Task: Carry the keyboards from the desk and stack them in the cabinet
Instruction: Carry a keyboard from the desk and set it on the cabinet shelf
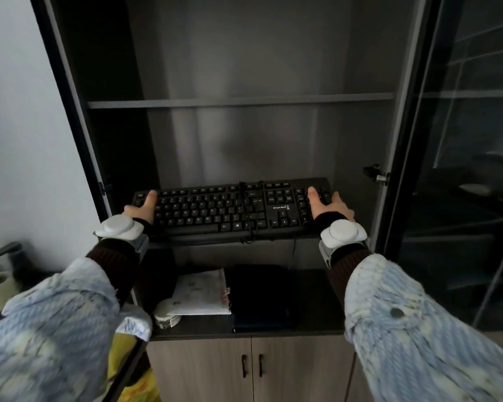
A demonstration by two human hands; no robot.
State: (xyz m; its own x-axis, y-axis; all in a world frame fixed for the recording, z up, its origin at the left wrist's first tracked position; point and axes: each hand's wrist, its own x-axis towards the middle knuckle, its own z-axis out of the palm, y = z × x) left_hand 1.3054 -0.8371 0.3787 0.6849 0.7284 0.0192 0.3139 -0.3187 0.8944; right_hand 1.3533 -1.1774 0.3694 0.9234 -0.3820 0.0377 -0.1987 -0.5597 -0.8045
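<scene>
One keyboard (pixel 215 210) is in play right now, and it's basically at the cabinet (pixel 401 117) already. It's black, with its cable (pixel 249 216) wrapped round the middle, and it's being held level in the open compartment. That puts it under the shelf (pixel 238 103) and above the lower ledge (pixel 314 314).

The left hand (pixel 141 208) grips the left end and the right hand (pixel 330 206) grips the right end. Both thumbs lie on the keys and the fingers wrap round the ends, so both are clamped on it. I can't tell if it's touching anything underneath yet; to me it looks not set down.

No other keyboards show inside, so I'd guess this is the first of the stack. The desk isn't in view, so no idea how many are left. On the ledge there are just some papers (pixel 201 291), a dark folder (pixel 262 297) and a roll of tape (pixel 164 316).
</scene>
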